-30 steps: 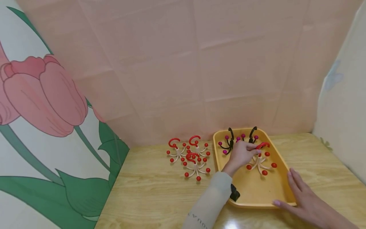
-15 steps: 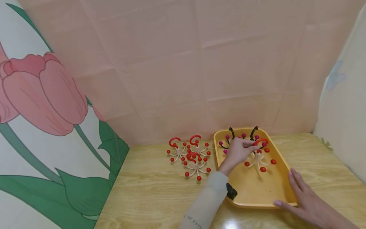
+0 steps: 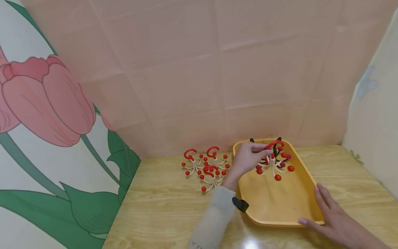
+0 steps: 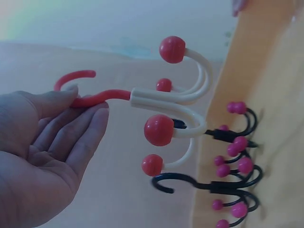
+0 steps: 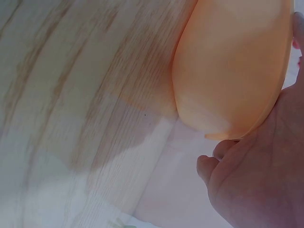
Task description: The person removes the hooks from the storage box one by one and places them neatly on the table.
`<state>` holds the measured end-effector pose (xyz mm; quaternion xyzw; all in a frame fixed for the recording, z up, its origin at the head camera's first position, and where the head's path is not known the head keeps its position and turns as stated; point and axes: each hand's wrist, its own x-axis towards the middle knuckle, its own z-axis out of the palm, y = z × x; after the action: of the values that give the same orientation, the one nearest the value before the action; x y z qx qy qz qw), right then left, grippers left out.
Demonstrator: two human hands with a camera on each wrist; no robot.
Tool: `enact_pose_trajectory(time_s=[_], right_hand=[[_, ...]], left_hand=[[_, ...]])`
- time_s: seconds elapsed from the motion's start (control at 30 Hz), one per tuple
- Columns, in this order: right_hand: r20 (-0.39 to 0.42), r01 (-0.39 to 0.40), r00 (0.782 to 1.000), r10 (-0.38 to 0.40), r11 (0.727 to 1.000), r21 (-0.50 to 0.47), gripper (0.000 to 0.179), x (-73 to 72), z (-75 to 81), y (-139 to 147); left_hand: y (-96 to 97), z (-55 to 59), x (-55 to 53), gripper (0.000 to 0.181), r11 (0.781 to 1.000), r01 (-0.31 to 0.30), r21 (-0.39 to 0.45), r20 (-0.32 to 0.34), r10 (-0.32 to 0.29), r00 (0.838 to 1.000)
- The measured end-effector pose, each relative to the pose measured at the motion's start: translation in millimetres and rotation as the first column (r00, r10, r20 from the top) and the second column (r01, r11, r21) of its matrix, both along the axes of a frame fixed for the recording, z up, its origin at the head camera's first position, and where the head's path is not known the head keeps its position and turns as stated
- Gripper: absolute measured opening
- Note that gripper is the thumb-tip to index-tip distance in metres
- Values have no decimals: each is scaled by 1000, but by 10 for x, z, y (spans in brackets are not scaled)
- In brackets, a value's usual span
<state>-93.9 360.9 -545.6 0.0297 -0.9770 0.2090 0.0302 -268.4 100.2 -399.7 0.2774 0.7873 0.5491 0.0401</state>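
Observation:
In the head view my left hand (image 3: 247,159) pinches the red curved hook of a white multi-armed hook hanger with red ball tips (image 4: 166,98). It hangs upright over the far half of the yellow tray (image 3: 280,207). Behind it, two black hook hangers with magenta balls (image 4: 223,187) stand at the tray's far end, partly hidden in the head view. My right hand (image 3: 337,219) rests against the tray's near right corner, fingers along the outer side and thumb at the near rim. Three matching white-and-red hook hangers (image 3: 213,180) stand on the table left of the tray.
The wooden table (image 3: 161,207) backs onto a pink cloth wall (image 3: 171,86). On the left is a panel with a printed tulip (image 3: 53,100), and a pale panel (image 3: 376,114) rises on the right. A black band (image 3: 240,204) circles my left wrist.
My left hand has moved left and toward the far end, carrying the white-and-red hook hanger in front of the black ones. The right hand and the tray stay in place.

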Motion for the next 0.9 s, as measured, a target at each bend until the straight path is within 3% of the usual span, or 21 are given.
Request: enact_pose_trajectory(time_s=[0.17, 0.4, 0.57, 0.77, 0.9], right_hand=[[-48, -8, 999, 9, 1000, 22, 118, 9, -27, 6], [-106, -22, 994, 23, 1000, 8, 119, 33, -62, 6], [-116, -20, 993, 21, 1000, 7, 118, 26, -44, 16], [-224, -54, 973, 56, 998, 17, 122, 51, -83, -2], [-224, -53, 973, 56, 998, 19, 123, 62, -99, 3]], left_hand=[[-208, 121, -23, 27, 995, 32, 93, -16, -31, 999], [-613, 221, -5, 25, 988, 7, 156, 48, -15, 999], [-910, 274, -1, 24, 982, 6, 189, 40, -13, 999], [-1282, 228, 42, 27, 971, -22, 238, 14, 19, 1000], [-1511, 147, 75, 27, 967, -42, 252, -7, 45, 999]])
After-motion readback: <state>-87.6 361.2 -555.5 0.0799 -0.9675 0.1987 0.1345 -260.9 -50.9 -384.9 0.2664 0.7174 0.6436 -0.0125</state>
